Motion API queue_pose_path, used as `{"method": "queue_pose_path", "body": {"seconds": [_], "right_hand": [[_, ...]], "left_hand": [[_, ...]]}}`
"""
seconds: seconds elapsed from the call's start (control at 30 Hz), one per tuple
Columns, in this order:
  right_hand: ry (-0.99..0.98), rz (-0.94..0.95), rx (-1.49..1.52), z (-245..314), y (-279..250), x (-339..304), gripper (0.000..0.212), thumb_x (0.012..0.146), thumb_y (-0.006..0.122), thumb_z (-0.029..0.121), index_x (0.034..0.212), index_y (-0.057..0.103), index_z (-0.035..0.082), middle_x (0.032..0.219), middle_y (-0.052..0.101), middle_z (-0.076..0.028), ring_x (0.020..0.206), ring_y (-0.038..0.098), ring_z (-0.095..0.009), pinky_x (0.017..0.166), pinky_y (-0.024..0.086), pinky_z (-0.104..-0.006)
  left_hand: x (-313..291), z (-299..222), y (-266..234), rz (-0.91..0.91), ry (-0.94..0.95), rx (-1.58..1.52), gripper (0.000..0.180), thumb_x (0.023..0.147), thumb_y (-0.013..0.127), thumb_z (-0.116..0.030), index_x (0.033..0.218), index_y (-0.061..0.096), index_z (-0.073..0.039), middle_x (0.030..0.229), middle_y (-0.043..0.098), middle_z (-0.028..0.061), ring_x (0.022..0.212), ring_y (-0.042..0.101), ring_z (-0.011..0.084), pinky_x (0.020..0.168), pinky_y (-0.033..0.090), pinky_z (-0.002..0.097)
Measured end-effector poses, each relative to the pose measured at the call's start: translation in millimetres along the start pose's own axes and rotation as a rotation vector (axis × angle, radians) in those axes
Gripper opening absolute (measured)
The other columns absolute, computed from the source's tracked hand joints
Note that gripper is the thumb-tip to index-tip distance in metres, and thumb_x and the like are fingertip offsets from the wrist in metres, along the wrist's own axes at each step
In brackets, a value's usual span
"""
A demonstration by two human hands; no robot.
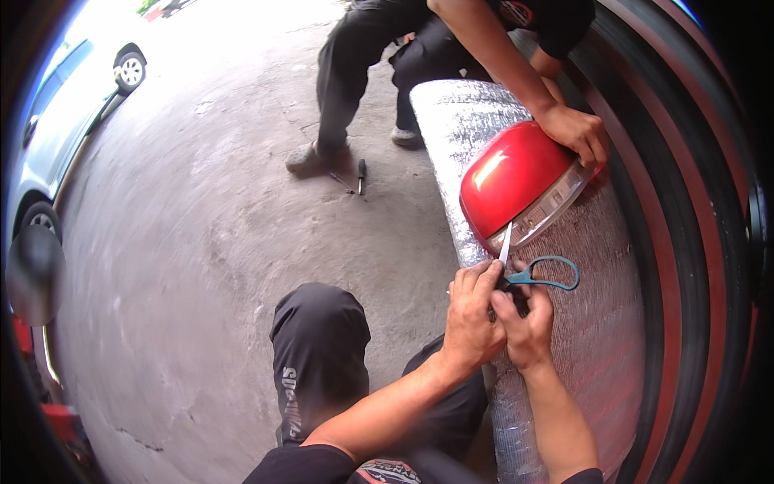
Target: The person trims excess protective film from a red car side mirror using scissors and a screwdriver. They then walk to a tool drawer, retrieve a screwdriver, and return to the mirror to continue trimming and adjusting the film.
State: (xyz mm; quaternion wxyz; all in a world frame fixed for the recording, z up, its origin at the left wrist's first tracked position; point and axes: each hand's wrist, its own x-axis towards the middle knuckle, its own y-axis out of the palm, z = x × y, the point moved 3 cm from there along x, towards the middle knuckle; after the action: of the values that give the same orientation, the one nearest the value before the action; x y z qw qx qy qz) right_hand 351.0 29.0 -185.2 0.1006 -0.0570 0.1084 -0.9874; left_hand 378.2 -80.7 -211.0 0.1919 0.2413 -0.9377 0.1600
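Note:
A glossy red curved shell point(516, 165) with a clear lens strip point(556, 200) along its lower edge, resembling a car's side mirror cover, rests tilted on a silver foil-covered surface point(451, 109). My left hand point(472, 319) is closed around scissors point(516, 278) with teal handles, its fingers near the blade's base. One blade points up and meets the near end of the lens strip. Close beside it, my right hand point(528, 323) is closed at the scissors' handles, one loop sticking out to the right. Another person's hand point(574, 133) grips the shell's far right end.
Across from me the other person's dark-trousered leg point(343, 89) and shoe point(306, 160) stand on the concrete floor point(201, 266). A screwdriver point(362, 171) lies by that shoe. Black and red bands point(685, 266) curve along the right. A light-coloured car point(68, 113) is at far left.

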Motion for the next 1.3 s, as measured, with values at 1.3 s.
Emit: {"method": "queue_pose_path", "body": {"seconds": [1.3], "right_hand": [[-0.021, -0.023, -0.245, -11.0, 4.2, 30.5, 0.021, 0.093, 0.072, 0.016, 0.090, 0.074, -0.004, 0.072, 0.071, -0.010, 0.060, 0.066, -0.019, 0.058, 0.052, -0.0311]], "left_hand": [[183.2, 406.9, -203.7, 0.560, -0.066, 1.297, 0.041, 0.102, 0.047, -0.013, 0.141, 0.054, -0.007, 0.099, 0.071, 0.0203, 0.093, 0.068, 0.0338, 0.081, 0.052, 0.0488]]}}
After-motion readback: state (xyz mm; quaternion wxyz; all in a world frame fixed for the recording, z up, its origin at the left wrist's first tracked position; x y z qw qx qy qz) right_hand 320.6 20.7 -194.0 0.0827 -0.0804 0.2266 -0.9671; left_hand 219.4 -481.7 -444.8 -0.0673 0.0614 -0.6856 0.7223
